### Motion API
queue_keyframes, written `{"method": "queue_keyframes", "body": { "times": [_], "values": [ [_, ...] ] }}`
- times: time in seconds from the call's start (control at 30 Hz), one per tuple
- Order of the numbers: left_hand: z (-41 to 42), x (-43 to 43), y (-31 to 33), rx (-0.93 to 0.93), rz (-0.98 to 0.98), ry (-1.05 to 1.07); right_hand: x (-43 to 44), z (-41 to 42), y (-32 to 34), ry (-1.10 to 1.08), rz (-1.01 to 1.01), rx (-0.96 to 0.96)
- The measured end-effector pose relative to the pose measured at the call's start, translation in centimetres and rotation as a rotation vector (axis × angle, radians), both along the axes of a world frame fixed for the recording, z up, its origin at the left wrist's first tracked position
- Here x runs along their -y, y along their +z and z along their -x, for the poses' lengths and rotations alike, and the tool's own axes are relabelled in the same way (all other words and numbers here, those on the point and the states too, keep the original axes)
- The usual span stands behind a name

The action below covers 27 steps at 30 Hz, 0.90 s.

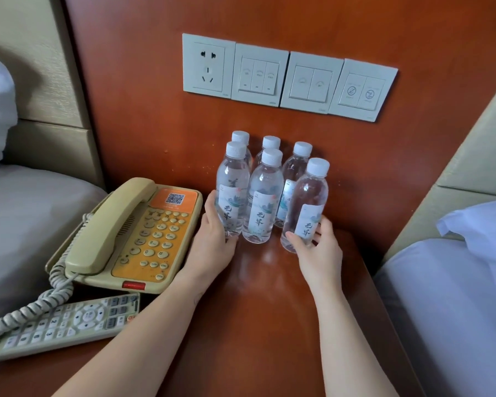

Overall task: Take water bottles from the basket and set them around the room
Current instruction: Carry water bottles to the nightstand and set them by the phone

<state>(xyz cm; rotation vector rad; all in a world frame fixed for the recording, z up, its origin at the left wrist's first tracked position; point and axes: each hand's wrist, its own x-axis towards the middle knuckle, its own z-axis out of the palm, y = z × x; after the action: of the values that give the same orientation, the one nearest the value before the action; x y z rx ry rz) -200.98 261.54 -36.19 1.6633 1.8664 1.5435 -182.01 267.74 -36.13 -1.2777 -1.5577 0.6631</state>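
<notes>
Several clear water bottles with white caps and printed labels stand upright in two rows at the back of a red-brown nightstand (269, 310). My left hand (212, 239) grips the front left bottle (233, 181) low on its side. The front right bottle (308, 196) stands slightly apart and forward, and my right hand (318, 250) holds its lower part with thumb and fingers around the label. The front middle bottle (262, 193) stands free between them. The basket is out of view.
A beige and orange desk phone (132, 233) with a coiled cord sits left of the bottles, and a remote control (60, 325) lies in front of it. A row of wall switches and a socket (287, 78) is above. Beds flank the nightstand on both sides.
</notes>
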Motion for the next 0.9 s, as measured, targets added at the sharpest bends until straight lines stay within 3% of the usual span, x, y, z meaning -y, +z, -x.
{"method": "queue_keyframes", "body": {
  "times": [0.23, 0.47, 0.9],
  "values": [
    [-0.6, -0.8, 0.3, -0.054, -0.016, 0.065, -1.0, 1.5, 0.2, 0.122, -0.015, -0.028],
    [0.2, -2.5, 1.1, 0.481, -0.044, -0.095, -3.7, 1.3, 0.8, 0.431, 0.107, -0.180],
    [0.0, -3.2, 0.6, 0.332, 0.078, 0.010, -4.9, 0.6, 0.1, 0.392, 0.030, -0.125]
  ]
}}
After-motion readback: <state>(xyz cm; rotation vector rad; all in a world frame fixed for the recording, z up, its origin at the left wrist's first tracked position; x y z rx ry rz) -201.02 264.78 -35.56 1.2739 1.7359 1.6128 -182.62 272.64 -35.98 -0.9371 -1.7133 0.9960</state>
